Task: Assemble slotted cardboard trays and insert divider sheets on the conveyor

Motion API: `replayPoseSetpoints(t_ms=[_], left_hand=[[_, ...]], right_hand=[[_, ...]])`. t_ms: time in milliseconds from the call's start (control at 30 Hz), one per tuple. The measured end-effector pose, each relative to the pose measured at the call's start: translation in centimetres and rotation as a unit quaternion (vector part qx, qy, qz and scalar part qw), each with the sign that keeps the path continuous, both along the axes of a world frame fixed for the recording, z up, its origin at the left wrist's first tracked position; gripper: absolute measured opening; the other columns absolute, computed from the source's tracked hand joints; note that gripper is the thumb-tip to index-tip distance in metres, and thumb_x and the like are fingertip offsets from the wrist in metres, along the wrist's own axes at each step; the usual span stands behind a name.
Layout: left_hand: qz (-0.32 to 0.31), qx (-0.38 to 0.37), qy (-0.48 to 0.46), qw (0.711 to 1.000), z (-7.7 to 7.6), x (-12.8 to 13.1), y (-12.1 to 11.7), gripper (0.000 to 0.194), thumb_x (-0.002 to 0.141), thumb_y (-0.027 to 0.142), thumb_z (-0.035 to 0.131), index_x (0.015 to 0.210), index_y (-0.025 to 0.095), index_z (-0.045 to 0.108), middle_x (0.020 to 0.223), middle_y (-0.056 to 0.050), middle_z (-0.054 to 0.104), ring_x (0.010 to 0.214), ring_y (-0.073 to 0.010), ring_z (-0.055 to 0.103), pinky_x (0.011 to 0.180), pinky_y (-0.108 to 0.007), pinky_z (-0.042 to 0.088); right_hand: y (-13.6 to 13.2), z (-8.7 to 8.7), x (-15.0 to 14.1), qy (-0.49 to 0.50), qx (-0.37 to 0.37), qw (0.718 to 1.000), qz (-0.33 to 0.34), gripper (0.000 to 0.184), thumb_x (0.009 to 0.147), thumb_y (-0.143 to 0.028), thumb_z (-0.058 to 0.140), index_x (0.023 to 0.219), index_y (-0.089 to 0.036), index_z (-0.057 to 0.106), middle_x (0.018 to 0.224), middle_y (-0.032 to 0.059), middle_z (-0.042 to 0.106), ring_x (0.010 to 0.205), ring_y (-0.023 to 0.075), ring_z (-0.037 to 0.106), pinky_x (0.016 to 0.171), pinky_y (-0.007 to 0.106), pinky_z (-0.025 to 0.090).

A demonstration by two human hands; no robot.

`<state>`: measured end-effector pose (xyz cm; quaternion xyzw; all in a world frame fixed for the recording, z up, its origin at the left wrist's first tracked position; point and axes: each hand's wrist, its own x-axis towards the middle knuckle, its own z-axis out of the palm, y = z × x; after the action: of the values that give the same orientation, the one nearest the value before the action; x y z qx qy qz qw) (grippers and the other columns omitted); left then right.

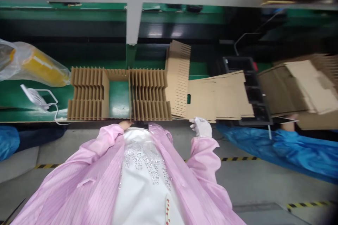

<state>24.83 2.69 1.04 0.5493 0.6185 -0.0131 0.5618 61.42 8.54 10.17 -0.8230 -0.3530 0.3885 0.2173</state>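
Observation:
My left hand (126, 124) is bare and rests at the table's front edge, close to a slotted cardboard divider (88, 93); its fingers are mostly hidden by the sleeve and the edge. The divider has two banks of upright slats with a square gap between them. My right hand (202, 127), in a white glove, is just in front of flat cardboard sheets (202, 98). Its fingers are loosely bent and slightly apart, with nothing visible in them. A stack of slit cardboard strips (179, 77) leans between the divider and the sheets.
A small white fan (37, 96) and a plastic bag with yellow contents (43, 65) lie at the left of the green table. Right of the sheets is a black tray (255, 95), then more cardboard (283, 89). A co-worker's blue sleeve (285, 147) reaches in at right.

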Motion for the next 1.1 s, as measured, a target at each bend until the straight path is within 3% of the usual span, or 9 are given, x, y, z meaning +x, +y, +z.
replayPoseSetpoints(t_ms=[167, 233, 333, 433, 567, 833, 933, 1033, 1100], left_hand=[[0.027, -0.028, 0.057, 0.998, -0.5, 0.0, -0.2, 0.040, 0.090, 0.032, 0.035, 0.103, 0.023, 0.071, 0.113, -0.002, 0.070, 0.106, -0.0194, 0.064, 0.099, -0.028, 0.044], [0.041, -0.031, 0.069, 0.996, -0.5, 0.2, -0.5, 0.044, 0.090, 0.031, 0.031, 0.107, 0.020, 0.070, 0.114, -0.003, 0.070, 0.103, -0.0183, 0.065, 0.098, -0.027, 0.045], [0.061, -0.029, 0.085, 0.994, -0.4, 0.8, -0.7, 0.046, 0.090, 0.029, 0.028, 0.109, 0.017, 0.069, 0.116, -0.005, 0.069, 0.101, -0.0177, 0.066, 0.098, -0.027, 0.045], [0.073, -0.026, 0.098, 0.992, -0.2, 1.4, -0.8, 0.046, 0.089, 0.028, 0.027, 0.109, 0.018, 0.068, 0.118, -0.004, 0.068, 0.099, -0.0167, 0.066, 0.099, -0.027, 0.046], [0.079, -0.023, 0.115, 0.990, 0.0, 1.7, -0.9, 0.046, 0.089, 0.027, 0.027, 0.107, 0.020, 0.069, 0.117, -0.002, 0.068, 0.097, -0.0160, 0.066, 0.097, -0.026, 0.046], [0.052, -0.022, 0.143, 0.988, 1.1, 2.2, -0.1, 0.043, 0.090, 0.025, 0.028, 0.105, 0.020, 0.069, 0.119, -0.004, 0.068, 0.107, -0.0179, 0.062, 0.100, -0.028, 0.043], [0.029, -0.036, 0.144, 0.989, 2.3, 2.5, 0.1, 0.039, 0.089, 0.025, 0.033, 0.101, 0.019, 0.070, 0.115, -0.006, 0.069, 0.105, -0.0202, 0.063, 0.098, -0.030, 0.043], [-0.005, -0.061, 0.120, 0.991, 5.2, 2.4, -0.3, 0.031, 0.085, 0.033, 0.047, 0.088, 0.017, 0.072, 0.101, -0.009, 0.073, 0.097, -0.0243, 0.066, 0.093, -0.033, 0.046], [-0.026, -0.054, 0.059, 0.996, 8.4, 2.4, -0.6, 0.030, 0.084, 0.040, 0.053, 0.092, 0.018, 0.073, 0.103, -0.008, 0.072, 0.098, -0.0225, 0.066, 0.095, -0.030, 0.045]], right_hand=[[1.3, -2.1, 5.5, -0.108, -0.067, 0.991, -0.052, 0.032, 0.084, -0.023, 0.044, 0.111, -0.017, 0.060, 0.083, 0.0031, 0.065, 0.061, 0.0100, 0.060, 0.065, 0.023, 0.052], [2.4, -2.5, 7.1, -0.174, -0.082, 0.980, -0.044, 0.039, 0.082, -0.024, 0.048, 0.119, -0.019, 0.060, 0.107, 0.0085, 0.064, 0.089, 0.0171, 0.063, 0.086, 0.031, 0.050], [4.0, -3.3, 8.0, -0.254, -0.094, 0.962, -0.020, 0.055, 0.079, -0.027, 0.055, 0.133, -0.017, 0.051, 0.140, 0.0150, 0.042, 0.124, 0.0284, 0.046, 0.106, 0.040, 0.036], [5.1, -4.0, 7.7, -0.281, -0.119, 0.952, -0.001, 0.064, 0.076, -0.030, 0.059, 0.136, -0.013, 0.046, 0.138, 0.0192, 0.041, 0.127, 0.0325, 0.040, 0.105, 0.043, 0.036], [5.3, -4.0, 7.5, -0.289, -0.139, 0.947, -0.015, 0.053, 0.080, -0.033, 0.054, 0.129, -0.013, 0.052, 0.129, 0.0197, 0.047, 0.122, 0.0329, 0.044, 0.099, 0.046, 0.040], [4.8, -1.3, 7.6, -0.233, -0.099, 0.965, -0.061, 0.038, 0.078, -0.037, 0.063, 0.112, -0.021, 0.063, 0.127, 0.0167, 0.053, 0.118, 0.0312, 0.050, 0.095, 0.043, 0.044], [4.7, 0.4, 6.4, -0.205, -0.057, 0.976, -0.053, 0.033, 0.079, -0.032, 0.062, 0.110, -0.021, 0.063, 0.114, 0.0122, 0.063, 0.107, 0.0253, 0.058, 0.091, 0.036, 0.047], [4.0, 3.8, 5.4, -0.203, -0.010, 0.977, -0.065, 0.034, 0.085, -0.035, 0.052, 0.115, -0.020, 0.061, 0.105, 0.0102, 0.067, 0.100, 0.0245, 0.062, 0.089, 0.036, 0.047], [2.8, 6.8, 4.7, -0.238, 0.056, 0.967, -0.075, 0.039, 0.086, -0.040, 0.050, 0.115, -0.017, 0.062, 0.104, 0.0136, 0.068, 0.100, 0.0288, 0.062, 0.090, 0.041, 0.047]])
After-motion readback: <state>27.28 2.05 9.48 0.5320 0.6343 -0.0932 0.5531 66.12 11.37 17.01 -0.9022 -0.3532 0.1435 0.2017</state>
